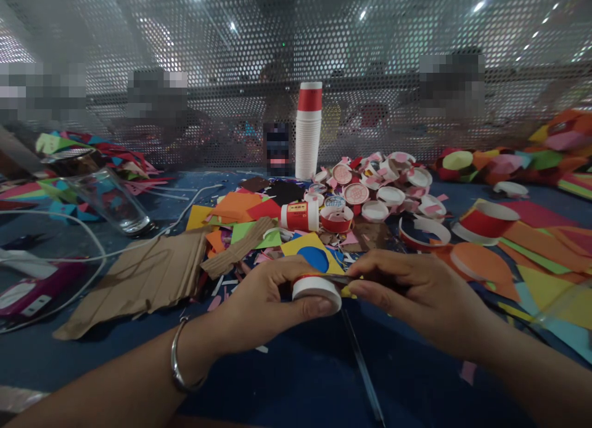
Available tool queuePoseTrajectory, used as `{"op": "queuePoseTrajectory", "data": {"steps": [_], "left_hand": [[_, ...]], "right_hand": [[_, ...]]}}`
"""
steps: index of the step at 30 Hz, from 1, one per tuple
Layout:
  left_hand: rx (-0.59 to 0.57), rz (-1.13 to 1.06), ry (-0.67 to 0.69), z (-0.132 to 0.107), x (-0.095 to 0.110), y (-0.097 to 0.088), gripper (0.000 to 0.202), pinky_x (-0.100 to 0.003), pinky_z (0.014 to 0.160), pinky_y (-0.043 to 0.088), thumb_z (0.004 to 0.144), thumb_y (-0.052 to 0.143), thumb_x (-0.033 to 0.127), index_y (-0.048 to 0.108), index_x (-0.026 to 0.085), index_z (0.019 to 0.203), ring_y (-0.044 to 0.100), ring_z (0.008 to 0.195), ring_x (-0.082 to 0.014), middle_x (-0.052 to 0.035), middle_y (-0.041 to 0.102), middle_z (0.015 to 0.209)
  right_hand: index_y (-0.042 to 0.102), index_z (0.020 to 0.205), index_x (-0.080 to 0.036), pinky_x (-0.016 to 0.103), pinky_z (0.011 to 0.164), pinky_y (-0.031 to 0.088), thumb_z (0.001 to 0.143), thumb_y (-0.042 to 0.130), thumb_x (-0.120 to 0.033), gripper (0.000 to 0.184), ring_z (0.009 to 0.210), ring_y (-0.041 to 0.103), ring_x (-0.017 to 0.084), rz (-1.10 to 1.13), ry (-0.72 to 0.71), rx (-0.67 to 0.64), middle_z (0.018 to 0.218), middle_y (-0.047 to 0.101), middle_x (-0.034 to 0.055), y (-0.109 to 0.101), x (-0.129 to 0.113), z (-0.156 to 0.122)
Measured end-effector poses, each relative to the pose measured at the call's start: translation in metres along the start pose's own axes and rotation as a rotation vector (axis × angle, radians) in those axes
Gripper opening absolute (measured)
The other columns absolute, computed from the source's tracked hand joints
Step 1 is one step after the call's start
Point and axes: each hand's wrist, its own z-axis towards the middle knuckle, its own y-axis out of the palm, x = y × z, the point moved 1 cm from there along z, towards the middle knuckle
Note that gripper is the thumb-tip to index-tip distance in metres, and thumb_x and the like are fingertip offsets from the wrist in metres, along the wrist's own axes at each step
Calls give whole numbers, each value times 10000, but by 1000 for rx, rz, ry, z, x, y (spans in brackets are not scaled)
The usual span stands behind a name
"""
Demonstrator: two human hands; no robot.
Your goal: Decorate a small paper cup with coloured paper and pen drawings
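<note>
My left hand [272, 301] grips the cut-off bottom of a paper cup [317, 292], a short white ring with a red edge, tilted on its side. Its thumb lies along the lower rim. At the ring's right side, my right hand [407, 286] is closed in a pinch. A thin greyish piece [340, 279] runs from those fingertips to the ring's upper edge; I cannot make out what it is. Just behind the hands lies a blue paper disc [313, 259] on a yellow sheet [296, 245]. Below them, a clear slim pen-like stick [363, 366] rests on the blue table.
Behind stand stacked paper cups [309, 132] before a perforated metal screen [222, 58]. Many cut cup bottoms [356, 193] lie heaped nearby. To the left are corrugated cardboard [152, 274], a leaning glass [111, 200], a purple glue gun [41, 286] and a white cord. Coloured paper [546, 255] covers the right.
</note>
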Motion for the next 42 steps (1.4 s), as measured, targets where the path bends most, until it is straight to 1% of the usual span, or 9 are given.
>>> {"op": "queuePoseTrajectory", "data": {"steps": [3, 8, 13, 18, 23, 26, 30, 33, 42], "left_hand": [[-7, -30, -9, 1, -2, 0, 201, -269, 721, 482, 860, 817, 355, 764, 164, 892, 578, 797, -155, -28, 677, 838], [-10, -49, -13, 0, -2, 1, 194, -259, 701, 469, 859, 816, 331, 740, 155, 835, 556, 758, -140, -14, 644, 794], [0, -67, -1, -1, -1, 1, 198, -250, 734, 463, 855, 832, 336, 759, 160, 909, 569, 770, -128, -10, 685, 833], [44, -165, -17, 1, 1, 0, 253, -223, 606, 438, 870, 815, 385, 786, 166, 993, 550, 680, -103, -19, 702, 884], [74, -187, 27, 3, 3, 1, 165, -207, 569, 428, 880, 804, 311, 791, 148, 898, 531, 623, -83, -1, 661, 793], [70, -210, 33, 3, 4, 2, 126, -204, 591, 448, 886, 798, 277, 787, 152, 881, 536, 612, -74, 9, 658, 782], [74, -226, 30, 3, 6, 3, 62, -187, 606, 435, 886, 795, 225, 792, 165, 872, 508, 613, -59, 23, 673, 768], [72, -228, 38, 3, 7, 4, 59, -182, 609, 430, 883, 798, 222, 796, 164, 871, 519, 644, -66, 15, 689, 791], [48, -234, 17, 1, 5, 7, 72, -176, 609, 426, 886, 797, 219, 781, 154, 859, 475, 594, -49, 34, 664, 751]], "right_hand": [[759, 945, -222, 220, 526, 406, 1011, 641, -406, 228, 592, 541, 101, 5, 4, 3, 710, 658, -22, 1, 0, 0], [759, 935, -225, 224, 520, 390, 1016, 634, -413, 240, 580, 522, 101, -16, 9, -2, 694, 645, -25, 2, -1, 1], [755, 947, -218, 228, 511, 378, 1024, 621, -418, 253, 575, 519, 105, 9, 54, -11, 695, 655, -18, 2, 0, 0], [741, 953, -212, 219, 508, 373, 1024, 621, -444, 271, 559, 496, 94, 73, 97, 0, 709, 657, -20, 3, 2, 0], [746, 966, -211, 225, 499, 371, 1016, 618, -482, 304, 563, 498, 104, 91, 119, 8, 725, 668, -4, 3, 4, 1], [747, 986, -212, 226, 500, 377, 1011, 623, -488, 304, 567, 505, 108, 99, 122, 5, 733, 673, 1, 3, 5, 1], [747, 990, -218, 228, 487, 361, 1005, 634, -493, 298, 552, 480, 105, 108, 122, -6, 700, 646, -11, 4, 6, 0], [744, 992, -223, 225, 484, 351, 1012, 632, -476, 278, 547, 467, 98, 109, 104, -6, 687, 634, -23, 5, 5, 0], [741, 986, -228, 214, 470, 326, 1021, 637, -435, 235, 536, 442, 83, 96, 70, -3, 649, 587, -52, 5, 4, 1]]}}
